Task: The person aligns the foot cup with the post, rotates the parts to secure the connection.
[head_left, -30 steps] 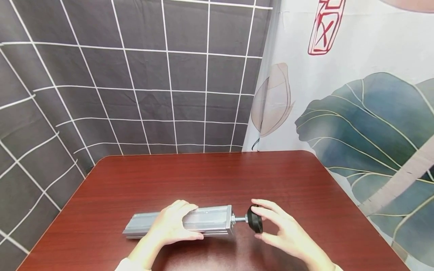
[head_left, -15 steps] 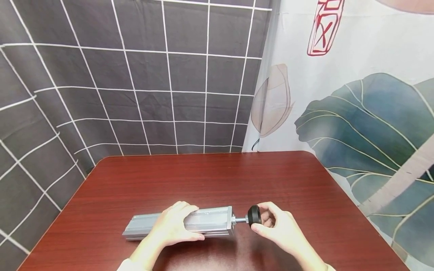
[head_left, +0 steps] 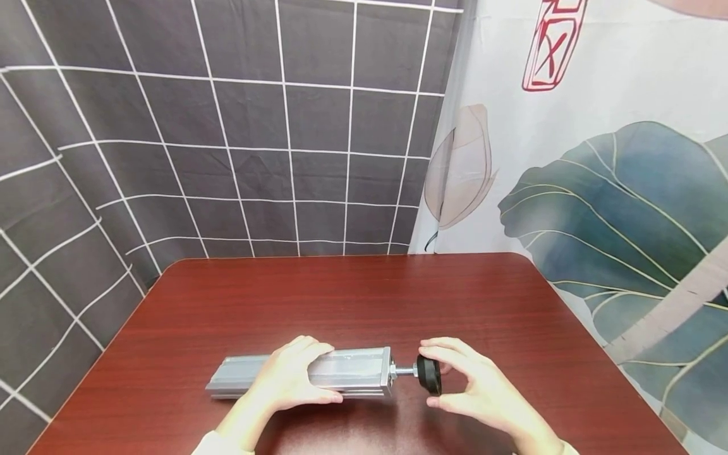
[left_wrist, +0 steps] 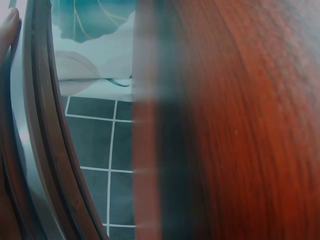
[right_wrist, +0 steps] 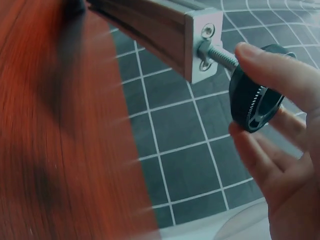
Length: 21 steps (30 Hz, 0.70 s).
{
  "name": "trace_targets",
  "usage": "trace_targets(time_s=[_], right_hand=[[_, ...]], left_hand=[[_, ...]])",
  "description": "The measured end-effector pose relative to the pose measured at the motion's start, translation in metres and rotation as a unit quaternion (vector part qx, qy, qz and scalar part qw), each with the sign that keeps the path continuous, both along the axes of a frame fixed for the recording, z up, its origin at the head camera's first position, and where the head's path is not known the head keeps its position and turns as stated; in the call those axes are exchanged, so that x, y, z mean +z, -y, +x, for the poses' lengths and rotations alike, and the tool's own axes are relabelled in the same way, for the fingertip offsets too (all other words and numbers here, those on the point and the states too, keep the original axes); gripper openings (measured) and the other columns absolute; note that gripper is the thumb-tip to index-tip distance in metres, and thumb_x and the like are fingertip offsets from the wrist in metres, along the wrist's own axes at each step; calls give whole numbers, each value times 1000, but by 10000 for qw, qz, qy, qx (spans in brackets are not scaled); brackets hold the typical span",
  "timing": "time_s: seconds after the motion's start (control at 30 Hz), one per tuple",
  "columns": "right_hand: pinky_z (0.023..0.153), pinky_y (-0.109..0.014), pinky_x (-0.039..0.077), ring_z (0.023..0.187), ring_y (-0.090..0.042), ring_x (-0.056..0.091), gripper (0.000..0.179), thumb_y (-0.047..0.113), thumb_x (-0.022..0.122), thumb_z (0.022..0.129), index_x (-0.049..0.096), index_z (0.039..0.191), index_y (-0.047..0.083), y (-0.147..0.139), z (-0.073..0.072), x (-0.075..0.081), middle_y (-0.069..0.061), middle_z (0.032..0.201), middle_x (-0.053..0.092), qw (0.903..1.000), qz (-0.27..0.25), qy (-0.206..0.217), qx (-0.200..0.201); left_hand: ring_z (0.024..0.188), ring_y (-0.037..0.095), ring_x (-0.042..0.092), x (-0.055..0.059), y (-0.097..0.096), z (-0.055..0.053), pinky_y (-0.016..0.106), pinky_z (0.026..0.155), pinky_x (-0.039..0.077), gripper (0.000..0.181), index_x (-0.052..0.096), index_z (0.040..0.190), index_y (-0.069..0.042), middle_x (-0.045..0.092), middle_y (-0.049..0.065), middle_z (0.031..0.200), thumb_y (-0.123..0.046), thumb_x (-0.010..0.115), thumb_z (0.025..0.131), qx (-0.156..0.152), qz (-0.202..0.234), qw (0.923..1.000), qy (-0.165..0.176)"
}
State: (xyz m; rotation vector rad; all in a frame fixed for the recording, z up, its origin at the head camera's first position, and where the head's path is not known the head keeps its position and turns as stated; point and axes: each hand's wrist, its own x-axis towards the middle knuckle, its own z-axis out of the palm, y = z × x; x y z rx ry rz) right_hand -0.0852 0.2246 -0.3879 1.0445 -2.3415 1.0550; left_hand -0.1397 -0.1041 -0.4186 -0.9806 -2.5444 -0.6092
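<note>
A silver aluminium profile lies lengthwise near the front of the table. My left hand grips it around its middle, thumb on the near side and fingers over the far side. A threaded stud with a nut sticks out of the profile's end plate. On the stud's outer end sits a round black levelling foot. My right hand holds this foot by its rim, thumb and fingers on opposite sides. In the left wrist view only the profile's edge and a fingertip show.
The reddish-brown wooden table reaches back to a dark grey curtain with white grid lines. A white curtain with leaf prints hangs at the right.
My right hand's fingers curled and turned on the levelling foot half a second ago, and now spread around its rim again. The left hand and the profile stay in place.
</note>
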Motion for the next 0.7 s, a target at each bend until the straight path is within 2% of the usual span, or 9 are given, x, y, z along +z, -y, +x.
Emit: trace_targets(time_s=[0.13,0.3,0.4,0.5,0.6,0.7], right_hand=[[61,-22,49,73,-7,58,61,18,85,66,60,121,15,2,3,0,3,101,61,9958,-348,695,-476],[51,-23,45,58,-4,53,41,20,80,72,63,108,14,7,5,-2,9,75,57,9770,-540,1627,-1265],[52,-23,46,59,-4,55,36,18,78,74,63,107,14,8,4,-2,9,76,59,9737,-611,1794,-1267],[62,-25,49,71,-7,59,55,17,78,73,56,122,11,5,3,-2,4,96,64,9825,-608,1564,-805],[77,-25,48,89,-10,59,77,21,81,71,44,137,9,-1,3,-3,-3,125,53,9945,-339,947,-281],[86,-20,45,104,-10,56,75,26,80,73,45,137,9,-4,2,-5,-6,137,43,9996,37,257,-78]], left_hand=[[86,10,55,1,-1,1,29,74,48,67,67,104,-18,58,-11,91,-64,76,57,37,-32,10000,-17],[84,10,55,0,-4,1,27,73,47,66,67,103,-17,58,-11,89,-62,77,56,-11,-13,9997,-224],[84,9,55,-1,-4,0,28,73,47,66,67,103,-18,58,-11,89,-63,77,56,-23,11,9997,-229],[85,9,55,-2,-3,0,28,72,48,66,67,103,-19,58,-11,90,-65,76,56,1,29,9998,-198],[85,10,55,-2,-2,-1,29,72,48,67,66,103,-19,58,-10,90,-66,76,56,46,63,9998,-202],[86,9,55,0,-1,-2,30,72,48,67,67,104,-19,58,-11,91,-66,75,56,94,69,9998,-137]])
